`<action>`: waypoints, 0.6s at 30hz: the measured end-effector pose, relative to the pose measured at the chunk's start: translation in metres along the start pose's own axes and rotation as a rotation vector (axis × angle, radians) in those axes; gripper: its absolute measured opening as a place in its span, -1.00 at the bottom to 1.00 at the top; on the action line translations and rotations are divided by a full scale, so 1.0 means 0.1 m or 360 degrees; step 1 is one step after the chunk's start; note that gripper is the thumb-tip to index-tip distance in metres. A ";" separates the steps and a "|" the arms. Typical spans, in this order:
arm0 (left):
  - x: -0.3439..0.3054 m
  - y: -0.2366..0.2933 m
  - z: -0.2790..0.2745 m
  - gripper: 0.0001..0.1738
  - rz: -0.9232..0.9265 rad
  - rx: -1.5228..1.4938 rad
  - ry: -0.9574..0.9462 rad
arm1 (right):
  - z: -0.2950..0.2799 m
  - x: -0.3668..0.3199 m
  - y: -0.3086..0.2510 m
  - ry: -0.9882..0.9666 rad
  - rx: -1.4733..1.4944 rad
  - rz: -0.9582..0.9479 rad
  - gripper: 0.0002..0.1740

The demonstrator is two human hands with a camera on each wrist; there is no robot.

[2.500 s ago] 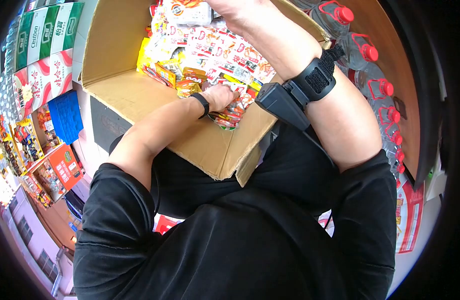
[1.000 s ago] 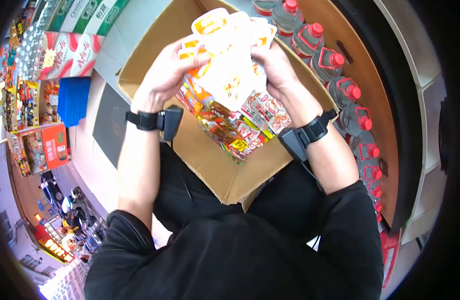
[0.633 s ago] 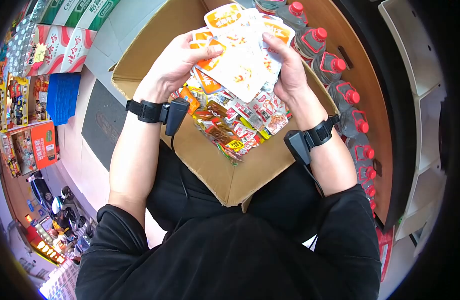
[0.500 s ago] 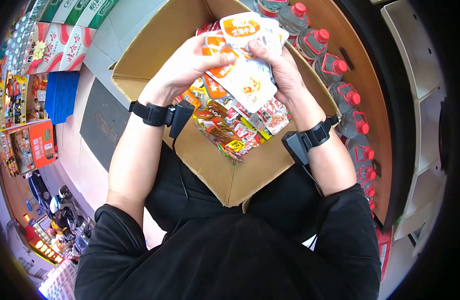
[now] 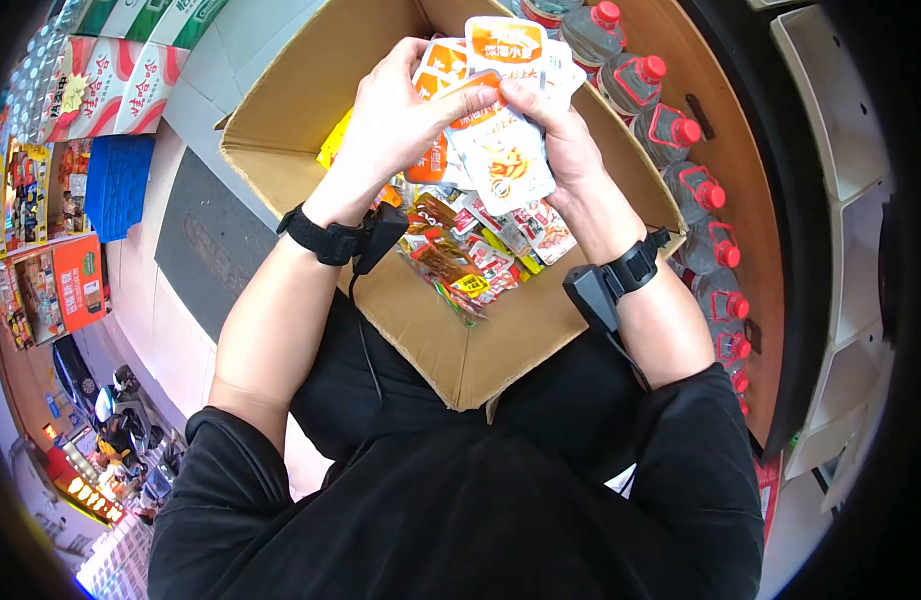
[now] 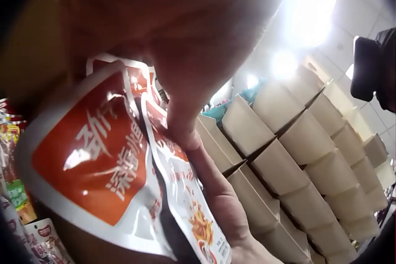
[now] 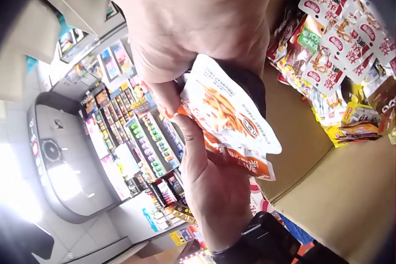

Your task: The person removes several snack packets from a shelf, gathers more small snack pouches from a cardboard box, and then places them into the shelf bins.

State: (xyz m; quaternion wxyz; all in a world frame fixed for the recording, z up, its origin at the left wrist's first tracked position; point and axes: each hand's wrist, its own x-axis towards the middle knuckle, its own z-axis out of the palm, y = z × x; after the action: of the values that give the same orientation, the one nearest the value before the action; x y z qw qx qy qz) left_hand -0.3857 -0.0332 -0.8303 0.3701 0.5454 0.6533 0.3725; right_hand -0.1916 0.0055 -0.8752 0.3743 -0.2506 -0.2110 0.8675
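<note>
Both hands hold a fanned bunch of white-and-orange snack pouches (image 5: 508,170) above an open cardboard box (image 5: 281,125). The left hand (image 5: 399,115) grips the bunch from the left, its thumb laid across the pouches. From the right, the right hand (image 5: 571,150) pinches them, and its thumb tip meets the left one near the middle. In the left wrist view, a pouch (image 6: 93,152) with an orange label hangs below the left hand. In the right wrist view, the front pouch (image 7: 226,106) shows a picture of food. Most fingers are hidden behind the pouches.
Small snack packets (image 5: 446,260) lie in the box, which stands against the person's legs. A row of water bottles (image 5: 631,82) with red caps lines the right side beside a wooden panel (image 5: 751,230). Stacked cartons (image 5: 111,85) and a blue crate (image 5: 118,188) stand at left.
Earlier, the left hand was among packets in the box and the right hand reached to its far side. Both then raised the pouches; lately the left hand shifted right, bringing the thumbs together.
</note>
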 end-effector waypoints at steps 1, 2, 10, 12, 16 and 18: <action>0.00 0.01 0.01 -0.19 0.0006 0.0091 0.0083 | 0.00 0.00 0.00 0.0016 0.0042 0.0011 -0.32; 0.00 0.00 0.02 -0.19 0.0003 0.0092 0.0083 | 0.00 -0.01 0.01 0.0015 0.0043 0.0013 -0.32; 0.00 0.04 0.07 -0.21 -0.0059 0.0067 0.0140 | 0.05 -0.07 -0.11 -0.0020 -0.0092 -0.0004 -0.28; 0.01 0.00 0.09 -0.22 -0.0048 0.0061 0.0159 | 0.05 -0.08 -0.11 -0.0033 -0.0121 -0.0026 -0.29; 0.03 -0.03 0.15 -0.22 0.0023 -0.0002 0.0240 | 0.03 -0.03 -0.07 -0.0029 -0.0152 -0.0110 -0.34; 0.04 -0.01 0.12 -0.37 -0.0002 -0.0054 0.0230 | -0.02 -0.01 -0.06 -0.0010 -0.0161 -0.0145 -0.44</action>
State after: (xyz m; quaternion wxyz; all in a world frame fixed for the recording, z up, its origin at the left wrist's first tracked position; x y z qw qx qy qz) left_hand -0.3765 -0.0282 -0.8372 0.3314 0.5102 0.6724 0.4217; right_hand -0.1869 0.0089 -0.8735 0.3996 -0.2566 -0.2670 0.8386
